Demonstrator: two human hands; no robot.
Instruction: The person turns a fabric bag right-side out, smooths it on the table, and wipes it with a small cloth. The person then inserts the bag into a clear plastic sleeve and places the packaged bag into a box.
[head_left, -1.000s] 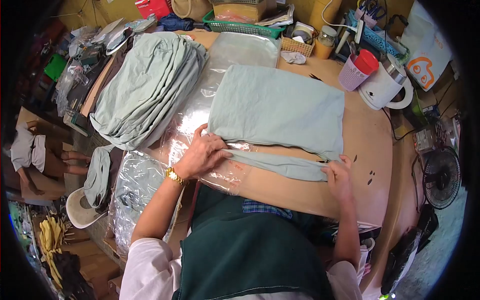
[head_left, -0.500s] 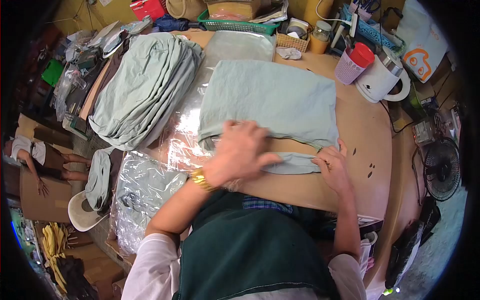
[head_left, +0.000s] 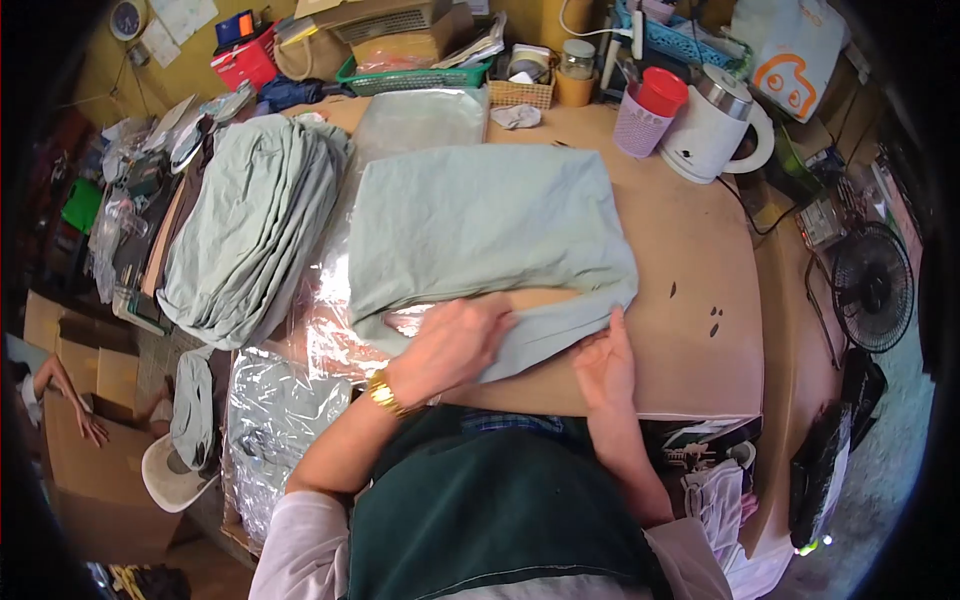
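On the brown table [head_left: 700, 370], the pale green cloth [head_left: 480, 210] looks light and floppy, best held along its near edge. Your left hand [head_left: 447, 345] curls over it, your right hand [head_left: 606, 372] touches its right end; I can't tell whether either pinches.

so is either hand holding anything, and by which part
It cannot be told for sure: the right hand is at the near right edge of the pale green cloth, the left hand at its near strip, but neither shows a clear grip.
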